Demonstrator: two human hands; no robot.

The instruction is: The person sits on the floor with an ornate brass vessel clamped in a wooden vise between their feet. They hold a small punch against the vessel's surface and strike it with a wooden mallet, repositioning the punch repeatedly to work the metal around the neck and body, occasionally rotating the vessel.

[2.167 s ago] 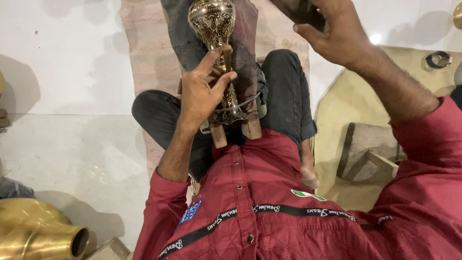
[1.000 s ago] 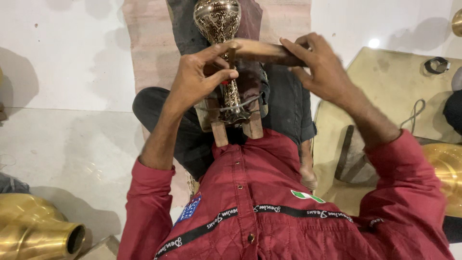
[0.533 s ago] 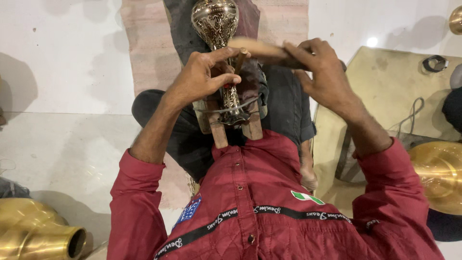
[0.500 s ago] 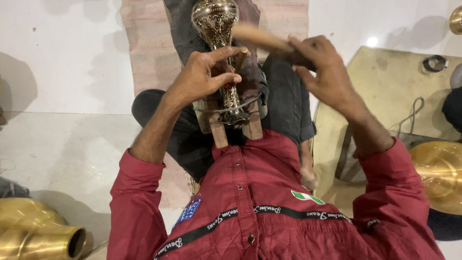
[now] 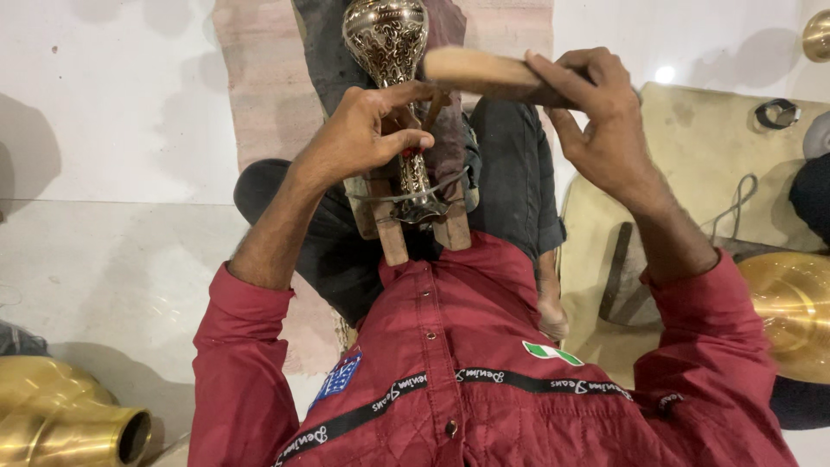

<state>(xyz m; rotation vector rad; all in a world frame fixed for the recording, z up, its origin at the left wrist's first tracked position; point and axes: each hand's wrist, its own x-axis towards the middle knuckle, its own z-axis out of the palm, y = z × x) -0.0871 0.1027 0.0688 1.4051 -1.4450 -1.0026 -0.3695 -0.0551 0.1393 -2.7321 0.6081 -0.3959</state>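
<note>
Lowered slightly, the wooden mallet (image 5: 484, 73) sits gripped in right-hand fingers (image 5: 562, 73), beside the engraved brass vase (image 5: 389, 52); left-hand fingers (image 5: 406, 138) pinch its stem.

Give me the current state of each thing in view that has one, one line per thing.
Left hand: pinching a small tool against the ornate brass piece.
Right hand: closed around the wooden handle, raised level.
Ornate brass piece: lying lengthwise along the lap, base held between two wooden blocks.
Brass vessel: on its side, open mouth showing.
Brass bowl: resting at the right edge, partly cut off.
</note>
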